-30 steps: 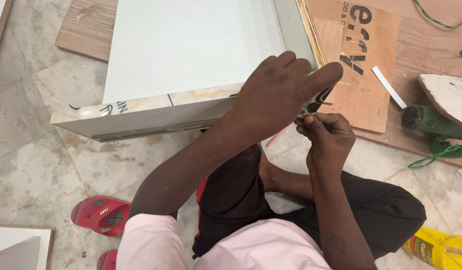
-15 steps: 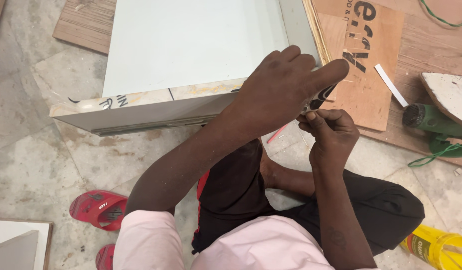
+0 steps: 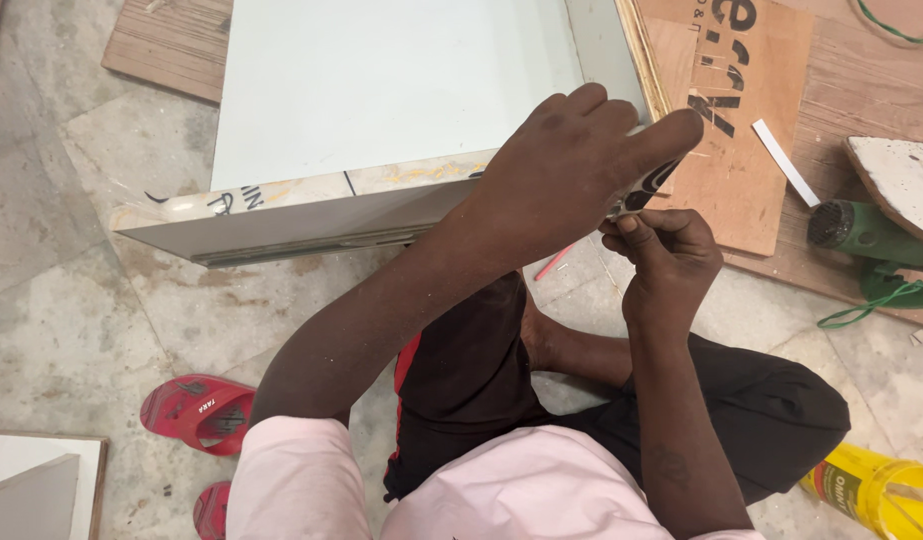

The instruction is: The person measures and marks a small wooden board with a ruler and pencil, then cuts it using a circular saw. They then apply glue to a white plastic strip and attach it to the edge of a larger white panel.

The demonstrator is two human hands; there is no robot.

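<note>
A large white panel lies on the stone floor, its near edge showing a pale strip with dark marks. My left hand is clamped over the panel's near right corner, with the index finger stretched along the right edge. Just below it, my right hand pinches the lower end of a small dark, white-patterned piece with thumb and forefinger. The piece's upper end is hidden under my left hand, so I cannot tell what it is. I sit on the floor with my legs folded under the hands.
A brown plywood sheet with a loose white strip lies right of the panel. A green power tool with a green cord sits at the far right. A yellow bottle is at lower right, red sandals at lower left.
Both hands stay at the panel's corner. My left index finger has stretched a little further along the edge, and my right hand sits slightly lower.
</note>
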